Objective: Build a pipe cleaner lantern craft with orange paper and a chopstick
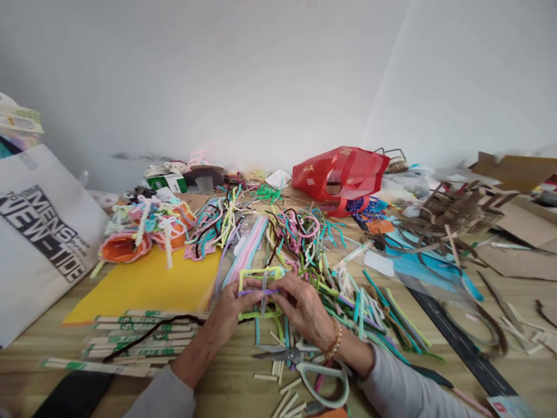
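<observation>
Both hands meet over the middle of the table around a square frame bent from yellow-green pipe cleaner (260, 270). A purple pipe cleaner (256, 292) crosses the frame, and a grey one runs upright through it. My left hand (226, 310) pinches the frame's left side and the purple strand. On the other side my right hand (302, 305), with a beaded bracelet at the wrist, pinches the purple strand near the frame's right side. Just below the hands lie open scissors (322, 380) with pale handles.
Heaps of coloured pipe cleaners (300, 232) spread behind and right of the hands. Yellow sheet (152, 284), wrapped chopsticks (143, 337) and a black phone-like slab (72, 395) lie left. A red bag (339, 174) stands at the back; a white bag (43, 232) stands far left.
</observation>
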`<state>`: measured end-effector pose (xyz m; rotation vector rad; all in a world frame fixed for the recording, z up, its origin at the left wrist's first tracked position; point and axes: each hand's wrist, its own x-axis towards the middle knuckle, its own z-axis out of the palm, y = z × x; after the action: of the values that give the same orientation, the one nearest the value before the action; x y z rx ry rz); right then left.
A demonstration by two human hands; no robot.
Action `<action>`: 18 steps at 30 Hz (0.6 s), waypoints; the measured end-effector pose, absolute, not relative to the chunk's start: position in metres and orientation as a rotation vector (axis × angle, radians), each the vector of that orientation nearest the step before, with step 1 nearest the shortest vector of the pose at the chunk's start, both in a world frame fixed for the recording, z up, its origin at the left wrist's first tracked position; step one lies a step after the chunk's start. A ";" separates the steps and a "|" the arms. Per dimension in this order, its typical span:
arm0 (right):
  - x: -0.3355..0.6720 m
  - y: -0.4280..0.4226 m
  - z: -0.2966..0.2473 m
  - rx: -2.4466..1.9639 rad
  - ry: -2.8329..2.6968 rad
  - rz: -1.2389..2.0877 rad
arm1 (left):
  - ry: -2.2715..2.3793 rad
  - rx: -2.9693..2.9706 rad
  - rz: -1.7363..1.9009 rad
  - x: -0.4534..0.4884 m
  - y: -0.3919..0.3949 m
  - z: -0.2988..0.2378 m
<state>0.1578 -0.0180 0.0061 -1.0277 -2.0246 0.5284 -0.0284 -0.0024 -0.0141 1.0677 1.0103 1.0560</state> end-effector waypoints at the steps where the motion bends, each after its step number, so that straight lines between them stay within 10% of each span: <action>1: 0.158 -0.018 0.006 -1.031 -2.029 0.522 | 1.008 1.068 1.051 -0.028 -0.002 -0.014; 18: 0.159 -0.015 0.006 -1.024 -1.926 0.586 | 0.985 0.842 1.133 -0.027 -0.001 -0.012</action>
<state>0.1591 -0.0150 0.0060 -1.0237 -1.9262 0.5865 -0.0269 -0.0014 -0.0124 0.8422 0.9845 1.1335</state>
